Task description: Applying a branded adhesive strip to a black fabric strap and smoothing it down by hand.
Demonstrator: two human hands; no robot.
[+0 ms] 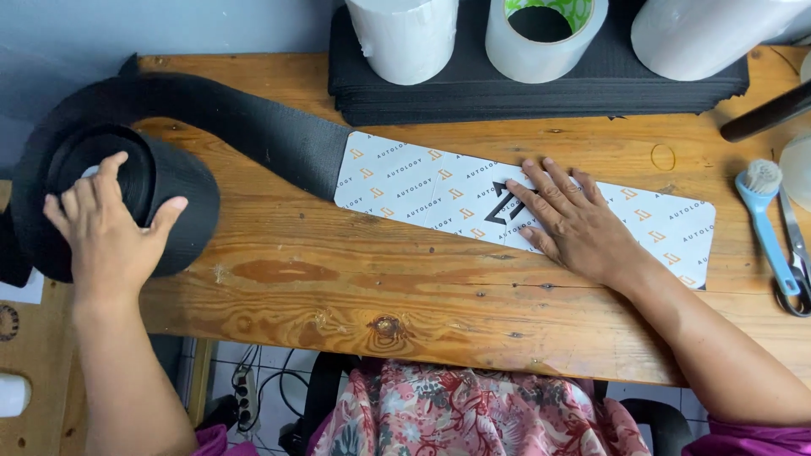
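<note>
**Knotty pine bench, black webbing under two hands**

Varnished wooden table (355, 287), scuffed and knotted, carries a roll of black woven webbing (110, 194) at its left end; its loose strap (270, 139) runs right, beneath a white printed card (422, 190) with rounded corners. Left hand (106, 232) cups the roll, fingers curled over its hollow core. Right hand (570, 224) lies flat on the card, fingers spread, gripping nothing. Behind: stacked black strips (541, 93), tape rolls (545, 34). Far right: blue brush (764, 219), scissors (796, 253).

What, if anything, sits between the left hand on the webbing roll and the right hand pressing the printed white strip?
Nothing visible does. Between the left hand on the black webbing roll and the right hand on the printed white strip lie only unrolled webbing and bare wooden table.
</note>
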